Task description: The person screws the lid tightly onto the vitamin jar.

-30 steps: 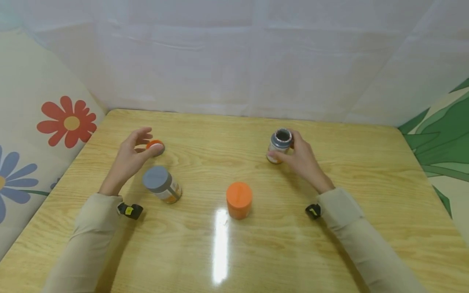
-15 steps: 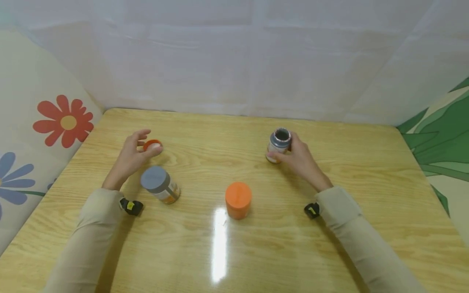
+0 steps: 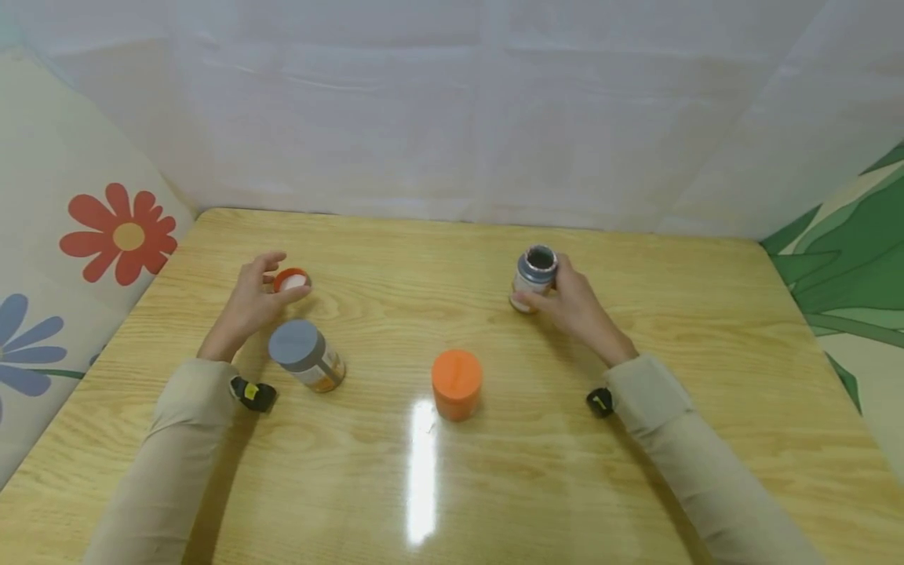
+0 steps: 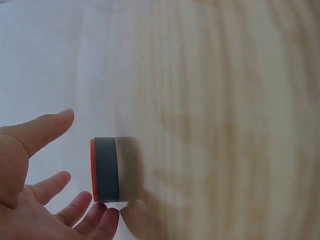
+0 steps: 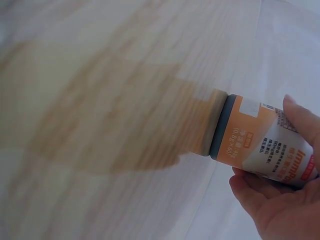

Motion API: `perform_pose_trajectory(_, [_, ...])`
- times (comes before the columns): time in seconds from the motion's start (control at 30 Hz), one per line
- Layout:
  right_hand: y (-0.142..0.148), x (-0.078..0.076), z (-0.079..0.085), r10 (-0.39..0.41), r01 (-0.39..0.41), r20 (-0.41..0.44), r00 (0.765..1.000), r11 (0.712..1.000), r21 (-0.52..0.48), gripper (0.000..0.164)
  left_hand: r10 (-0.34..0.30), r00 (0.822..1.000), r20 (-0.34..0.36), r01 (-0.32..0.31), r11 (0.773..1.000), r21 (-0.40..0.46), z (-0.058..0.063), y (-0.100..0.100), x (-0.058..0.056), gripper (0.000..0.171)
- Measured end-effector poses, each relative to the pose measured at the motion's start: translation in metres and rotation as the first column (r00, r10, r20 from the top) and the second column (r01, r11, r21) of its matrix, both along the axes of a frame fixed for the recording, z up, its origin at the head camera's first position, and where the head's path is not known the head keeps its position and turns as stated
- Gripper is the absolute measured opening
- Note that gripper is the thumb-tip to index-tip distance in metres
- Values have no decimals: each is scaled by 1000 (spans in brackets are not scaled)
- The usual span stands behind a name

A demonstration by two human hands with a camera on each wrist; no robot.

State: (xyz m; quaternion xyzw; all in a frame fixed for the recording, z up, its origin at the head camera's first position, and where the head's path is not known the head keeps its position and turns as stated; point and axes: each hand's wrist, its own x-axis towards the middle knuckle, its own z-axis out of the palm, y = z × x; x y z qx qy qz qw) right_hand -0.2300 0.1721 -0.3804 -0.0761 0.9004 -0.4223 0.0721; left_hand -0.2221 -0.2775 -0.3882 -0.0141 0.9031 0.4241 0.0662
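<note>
My left hand (image 3: 254,297) is spread beside an upturned grey lid (image 3: 292,280) with an orange rim and white liner, lying on the table. In the left wrist view the thumb stands apart from the lid (image 4: 106,170), and the fingertips are at its lower edge; whether they touch is unclear. My right hand (image 3: 575,302) grips an uncapped supplement bottle (image 3: 531,286), its dark mouth showing. The right wrist view has the bottle's orange-and-white label (image 5: 265,140) in sight, with its base on the table.
Nearer to me stand a grey-lidded jar (image 3: 307,355), just below the left hand, and an orange-topped container (image 3: 457,384) near the middle. The wooden table (image 3: 530,471) ends at a white cloth wall (image 3: 452,110). Painted side panels (image 3: 127,235) flank it.
The left thumb has drawn slightly off the lid, leaving more of it showing. The right hand still holds the bottle in place; the view has shifted a little.
</note>
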Motion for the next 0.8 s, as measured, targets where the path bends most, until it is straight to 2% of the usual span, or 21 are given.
perform_pose_trajectory(0.2, [-2,-1,-1,1,-1,-7,1000,1000,-3,72,-44,998,46,45,998,-33,-4,-4,-4,81])
perform_pose_trajectory(0.57, [-2,-2,1,-9,9,6,1000,1000,5,74,-73,997,1,72,985,-155,-9,-4,-9,70])
perform_pose_trajectory(0.8, [-2,-2,2,-2,2,20,1000,1000,9,75,-67,998,1,66,988,-136,-9,-3,-9,69])
